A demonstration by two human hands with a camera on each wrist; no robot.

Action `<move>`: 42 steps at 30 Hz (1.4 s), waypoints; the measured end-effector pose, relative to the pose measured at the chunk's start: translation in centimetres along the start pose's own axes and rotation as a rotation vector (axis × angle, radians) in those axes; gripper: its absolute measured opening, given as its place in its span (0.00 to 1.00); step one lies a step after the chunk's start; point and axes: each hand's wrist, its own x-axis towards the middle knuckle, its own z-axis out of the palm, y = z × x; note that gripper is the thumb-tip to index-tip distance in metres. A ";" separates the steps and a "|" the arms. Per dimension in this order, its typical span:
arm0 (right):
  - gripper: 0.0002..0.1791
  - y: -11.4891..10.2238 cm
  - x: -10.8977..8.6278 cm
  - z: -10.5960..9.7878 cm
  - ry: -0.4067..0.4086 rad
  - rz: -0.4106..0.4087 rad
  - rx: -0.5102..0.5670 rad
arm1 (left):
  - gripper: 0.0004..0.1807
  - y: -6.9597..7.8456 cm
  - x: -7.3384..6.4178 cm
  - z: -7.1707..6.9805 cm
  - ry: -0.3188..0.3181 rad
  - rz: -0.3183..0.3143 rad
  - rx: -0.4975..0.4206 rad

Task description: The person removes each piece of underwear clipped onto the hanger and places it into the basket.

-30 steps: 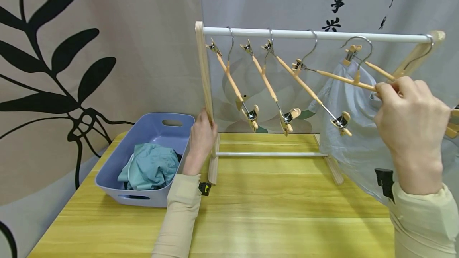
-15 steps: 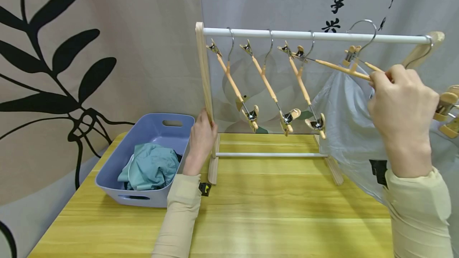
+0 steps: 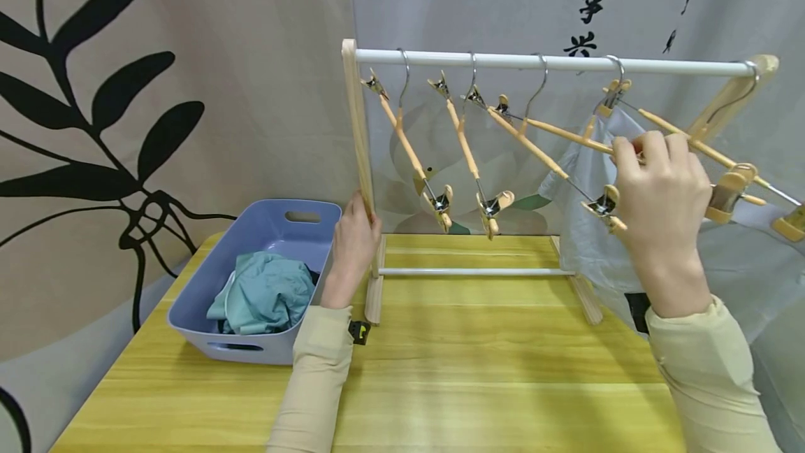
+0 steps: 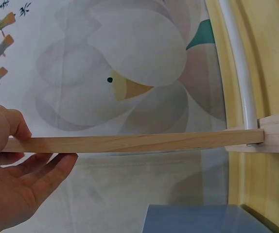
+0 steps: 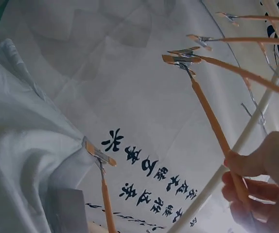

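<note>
Hanging step: right hand (image 3: 660,187) pinches the hanger (image 3: 566,135) (garment clipped); left hand (image 3: 353,243) grips the rack post (image 3: 358,131); next, settle it level.

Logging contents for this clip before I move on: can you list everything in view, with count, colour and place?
Clothes rack: one, pale wood posts with a white rail, standing on the table.
Clip hangers: at least five, wood with metal hooks, hanging on the rail; the exact count at the right end is unclear.
Garment: one, pale grey-blue, clipped to a hanger at the rack's right end.
Basket: one, lavender-blue, on the table left of the rack.
Teal cloth: one, crumpled in the basket.
Table: one, yellow wood grain.
Backdrop: beige with black leaves, grey with black characters.
Left hand: grips the rack's left post.
Right hand: pinches a hanger bar.
</note>
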 end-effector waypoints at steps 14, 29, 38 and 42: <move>0.12 -0.9 -2.3 2.0 0.128 -0.193 0.066 | 0.25 -0.2 0.1 0.0 -0.008 0.005 -0.004; 0.14 -0.2 -5.8 4.5 -0.007 -0.212 0.123 | 0.25 -0.2 0.1 0.1 0.005 0.014 0.008; 0.12 2.9 -7.0 5.2 -0.062 -0.047 0.063 | 0.24 -0.2 0.1 0.2 0.007 0.013 0.005; 0.15 4.9 -7.1 5.0 -0.061 -0.062 0.018 | 0.24 -0.3 0.1 0.3 0.012 0.016 0.008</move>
